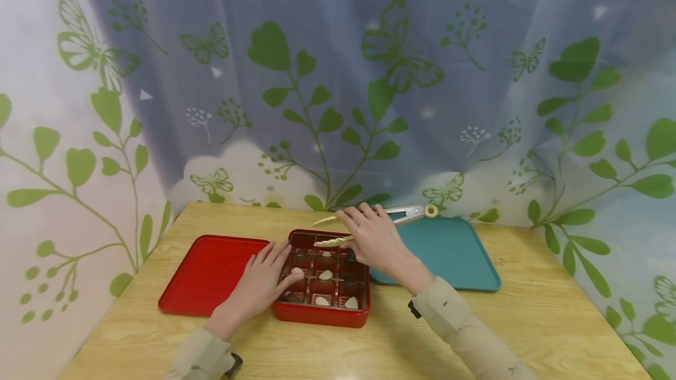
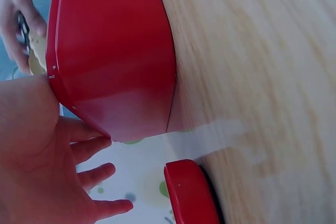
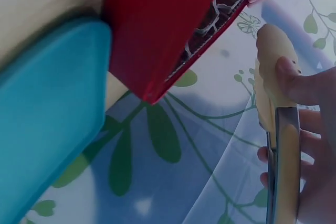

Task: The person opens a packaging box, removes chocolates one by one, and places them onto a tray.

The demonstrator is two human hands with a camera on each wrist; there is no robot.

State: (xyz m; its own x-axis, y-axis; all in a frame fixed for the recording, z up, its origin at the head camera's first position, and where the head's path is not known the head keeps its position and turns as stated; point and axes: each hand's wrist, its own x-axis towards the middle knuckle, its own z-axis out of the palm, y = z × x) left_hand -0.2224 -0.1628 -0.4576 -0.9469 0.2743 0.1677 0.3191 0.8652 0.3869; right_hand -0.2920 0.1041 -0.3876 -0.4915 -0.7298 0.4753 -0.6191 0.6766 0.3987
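Note:
A red box with a clear divided insert stands in the middle of the table. Several small white pieces and dark pieces lie in its compartments. My left hand rests on the box's left edge, fingers extended and thumb over the near-left compartments. Above the far right part of the box, my right hand grips a pair of tongs with silver arms and cream tips. The tips point left and stand apart over the far row, with nothing visible between them. The right hand hides part of the right column.
A red lid or tray lies flat left of the box, partly under the left forearm. To the right is a teal tray. A patterned curtain hangs behind the wooden table.

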